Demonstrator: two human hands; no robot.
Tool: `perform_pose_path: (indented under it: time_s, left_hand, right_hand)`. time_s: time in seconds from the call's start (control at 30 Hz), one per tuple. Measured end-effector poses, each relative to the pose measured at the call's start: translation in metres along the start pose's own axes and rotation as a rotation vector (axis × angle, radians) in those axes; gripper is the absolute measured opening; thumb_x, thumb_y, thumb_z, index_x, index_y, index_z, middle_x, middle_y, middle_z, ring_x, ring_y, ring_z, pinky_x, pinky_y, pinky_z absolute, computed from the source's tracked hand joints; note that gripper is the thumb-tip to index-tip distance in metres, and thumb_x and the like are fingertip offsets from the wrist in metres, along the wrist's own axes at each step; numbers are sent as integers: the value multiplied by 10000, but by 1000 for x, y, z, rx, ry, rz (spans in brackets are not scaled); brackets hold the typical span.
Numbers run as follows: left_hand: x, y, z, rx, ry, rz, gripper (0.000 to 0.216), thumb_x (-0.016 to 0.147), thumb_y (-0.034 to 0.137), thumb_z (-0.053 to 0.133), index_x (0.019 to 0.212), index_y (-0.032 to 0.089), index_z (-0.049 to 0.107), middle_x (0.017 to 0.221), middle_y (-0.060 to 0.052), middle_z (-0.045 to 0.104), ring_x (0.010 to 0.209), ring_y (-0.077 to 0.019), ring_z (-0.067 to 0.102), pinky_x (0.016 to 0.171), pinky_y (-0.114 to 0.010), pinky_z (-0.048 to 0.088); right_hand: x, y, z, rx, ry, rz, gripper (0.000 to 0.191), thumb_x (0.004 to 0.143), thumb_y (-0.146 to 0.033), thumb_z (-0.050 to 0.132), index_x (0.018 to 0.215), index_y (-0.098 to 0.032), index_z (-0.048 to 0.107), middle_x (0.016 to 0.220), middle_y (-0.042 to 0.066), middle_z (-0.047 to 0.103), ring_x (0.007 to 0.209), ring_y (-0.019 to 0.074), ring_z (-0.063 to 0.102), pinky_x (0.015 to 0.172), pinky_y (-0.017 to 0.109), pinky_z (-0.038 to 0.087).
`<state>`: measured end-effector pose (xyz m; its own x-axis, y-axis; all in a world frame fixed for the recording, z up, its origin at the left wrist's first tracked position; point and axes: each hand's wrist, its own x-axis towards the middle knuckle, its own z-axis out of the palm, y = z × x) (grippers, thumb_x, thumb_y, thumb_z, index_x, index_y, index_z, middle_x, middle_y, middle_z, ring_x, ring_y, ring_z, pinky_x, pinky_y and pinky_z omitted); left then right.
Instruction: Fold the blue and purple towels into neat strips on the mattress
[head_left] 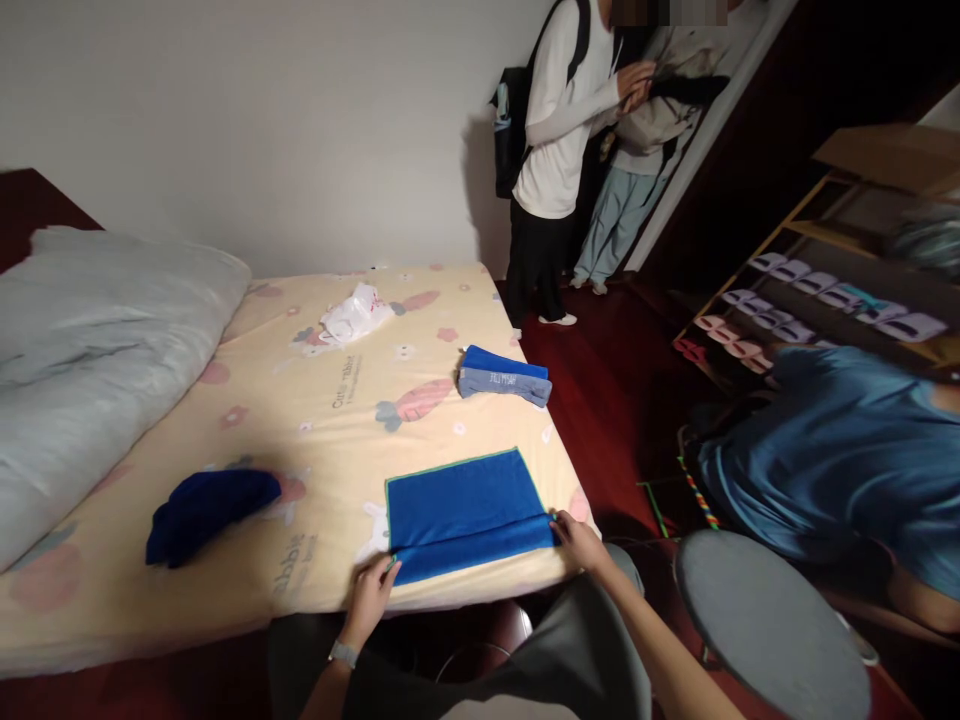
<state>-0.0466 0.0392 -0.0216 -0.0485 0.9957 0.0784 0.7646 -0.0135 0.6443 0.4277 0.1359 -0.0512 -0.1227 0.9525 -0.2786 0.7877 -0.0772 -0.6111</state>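
Note:
A blue towel [463,505] lies flat near the bed's front edge, its near strip folded over. My left hand [370,595] pinches the towel's near left corner. My right hand [577,540] pinches the fold at the towel's right edge. Both hands are closed on the cloth. A folded blue towel [504,375] sits farther back on the right. A crumpled dark blue cloth [206,510] lies to the left.
The bed [315,400] has a yellow patterned sheet, a grey pillow [82,350] at left and a white plastic bag [356,313] at the back. Two people [570,150] stand by the wall. A person in blue [847,450] bends at right beside a round grey stool [772,620].

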Motion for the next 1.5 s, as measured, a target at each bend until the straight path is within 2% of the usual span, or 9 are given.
perform_pose_path:
  time_s: [0.17, 0.47, 0.63, 0.73, 0.83, 1.0, 1.1, 1.27, 1.5]
  left_hand:
    - [-15, -3, -4, 181, -5, 108, 301, 922, 468, 545, 804, 231, 687, 721, -28, 668, 751, -201, 648, 777, -336, 498]
    - [-35, -5, 9, 275, 135, -29, 332, 910, 491, 555, 741, 234, 677, 871, -59, 691, 882, -249, 632, 847, -389, 492]
    - [-44, 4, 14, 397, 281, 44, 311, 947, 424, 522, 1078, 195, 687, 1094, -121, 706, 1062, -286, 639, 929, -420, 495]
    - [-52, -3, 14, 407, 173, 246, 335, 936, 398, 555, 1203, 228, 665, 1204, -92, 704, 1138, -263, 640, 980, -398, 503]
    - [-53, -11, 11, 409, 54, 344, 398, 924, 336, 553, 1309, 265, 622, 1277, -62, 688, 1182, -245, 632, 1013, -394, 513]
    - [-35, -15, 4, 257, 26, 243, 335, 904, 283, 532, 1194, 295, 699, 1181, -63, 725, 1118, -249, 664, 988, -422, 542]
    - [-22, -14, 2, 34, 33, 90, 272, 903, 409, 547, 1001, 261, 753, 1070, -81, 749, 1042, -251, 694, 946, -407, 570]
    - [-4, -13, 5, -247, 73, -234, 542, 831, 677, 528, 958, 189, 726, 979, -115, 771, 955, -280, 724, 853, -383, 598]
    - [17, -19, 19, 48, 93, -243, 441, 952, 518, 345, 921, 221, 669, 933, -92, 765, 894, -236, 712, 827, -352, 557]
  right_hand:
    - [-4, 4, 3, 33, 21, 10, 355, 956, -488, 407, 1094, -236, 615, 1001, 102, 762, 957, 281, 719, 811, 342, 484]
    - [-3, 2, 5, 29, 56, 28, 320, 934, -515, 461, 957, -242, 625, 918, 77, 754, 882, 266, 712, 801, 340, 498]
    - [-19, -14, 5, -80, 261, -33, 319, 958, -455, 460, 1116, -221, 610, 1032, 118, 717, 957, 283, 678, 838, 381, 513]
    - [-33, -15, -3, -102, 289, -211, 326, 958, -374, 445, 1196, -222, 608, 1158, 131, 668, 1077, 291, 629, 942, 433, 500]
    - [-39, -11, -11, -130, 132, -387, 423, 875, -275, 526, 1292, -252, 596, 1324, 104, 613, 1216, 287, 568, 1051, 452, 453]
    - [-29, -5, -15, -135, 65, -395, 435, 863, -279, 564, 1291, -248, 639, 1372, 100, 613, 1259, 298, 557, 1095, 477, 428]
    - [-22, -4, -13, -33, 106, -369, 335, 935, -346, 512, 1204, -248, 686, 1350, 95, 634, 1247, 283, 571, 1091, 467, 439]
    - [-11, -8, -2, 168, 177, -274, 374, 971, -478, 461, 1136, -219, 676, 1280, 113, 675, 1210, 290, 596, 1078, 460, 444]
    - [14, -24, 8, 122, 154, -79, 497, 1031, -519, 219, 1066, -216, 611, 1055, 98, 735, 1004, 236, 682, 910, 324, 506]
